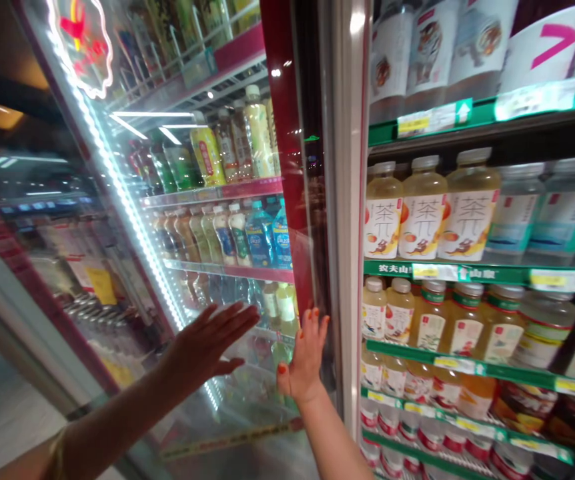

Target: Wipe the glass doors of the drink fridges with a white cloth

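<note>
Red-edged clear glass cooler door (291, 200), left of centre, could pinch the right hand (306, 363) if it swings, since the left hand (210, 343) also hovers near, all fingers extended, unclenched, though contact is unclear.

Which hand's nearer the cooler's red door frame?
Right. In view, the right hand overlaps the red door frame's lower end, contact unclear; the left hand is farther left, before the glass.
</note>
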### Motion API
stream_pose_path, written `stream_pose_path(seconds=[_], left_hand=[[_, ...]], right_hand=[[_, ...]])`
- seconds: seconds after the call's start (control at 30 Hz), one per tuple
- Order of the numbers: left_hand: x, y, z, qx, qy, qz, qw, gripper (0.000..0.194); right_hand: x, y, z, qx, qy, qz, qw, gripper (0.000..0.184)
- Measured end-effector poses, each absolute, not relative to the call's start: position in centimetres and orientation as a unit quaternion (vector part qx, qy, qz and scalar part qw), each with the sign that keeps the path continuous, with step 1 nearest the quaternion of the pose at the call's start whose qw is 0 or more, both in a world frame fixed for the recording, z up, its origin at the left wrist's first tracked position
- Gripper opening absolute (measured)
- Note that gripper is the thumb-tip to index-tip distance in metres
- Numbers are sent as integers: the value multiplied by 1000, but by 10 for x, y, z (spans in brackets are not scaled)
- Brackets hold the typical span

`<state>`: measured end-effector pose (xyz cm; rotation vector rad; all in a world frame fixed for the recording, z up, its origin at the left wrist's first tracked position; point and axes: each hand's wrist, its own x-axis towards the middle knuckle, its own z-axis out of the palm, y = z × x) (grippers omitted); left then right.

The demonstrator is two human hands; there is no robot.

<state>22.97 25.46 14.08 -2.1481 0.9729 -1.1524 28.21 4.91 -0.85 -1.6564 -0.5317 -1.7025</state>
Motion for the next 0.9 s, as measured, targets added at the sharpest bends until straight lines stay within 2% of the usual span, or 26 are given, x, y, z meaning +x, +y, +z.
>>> stream_pose_path(seconds=[0.1, 0.17, 0.2, 0.3, 0.33, 0.4, 0.47, 0.57, 0.6, 0.7, 0.77, 0.83, 0.9], left_hand=[[232, 244, 178, -781, 256, -525, 220, 99], [238, 214, 193, -777, 254, -544, 191, 107], [241, 199, 190, -778, 289, -525, 188, 103], [239, 183, 154, -760, 420, -445, 219, 63], [236, 189, 143, -754, 445, -426, 227, 58], [231, 209, 140, -759, 449, -414, 226, 59], [231, 220, 164, -785, 386, -437, 207, 68], [241, 198, 203, -796, 296, -496, 180, 105], [244, 186, 204, -790, 319, -489, 189, 108], [238, 174, 164, -760, 430, -424, 239, 92], [222, 200, 128, -756, 441, -417, 246, 75], [201, 248, 112, -774, 370, -462, 227, 71], [183, 294, 127, -793, 213, -537, 192, 85]], right_hand=[[282, 51, -8, -629, -204, -667, 343, 85], [281, 51, -8, -622, -207, -674, 340, 85], [281, 50, -8, -618, -209, -677, 340, 86], [280, 47, -10, -614, -210, -681, 339, 92], [280, 46, -11, -613, -212, -682, 338, 93], [281, 47, -14, -609, -221, -685, 333, 92], [283, 49, -16, -601, -233, -689, 331, 90], [284, 49, -16, -592, -235, -691, 342, 90], [283, 47, -16, -592, -234, -688, 348, 89], [273, 35, -8, -602, -231, -671, 367, 84], [261, 25, 2, -626, -221, -652, 366, 83], [249, 22, 15, -658, -213, -636, 342, 86], [238, 30, 30, -683, -221, -625, 306, 89]])
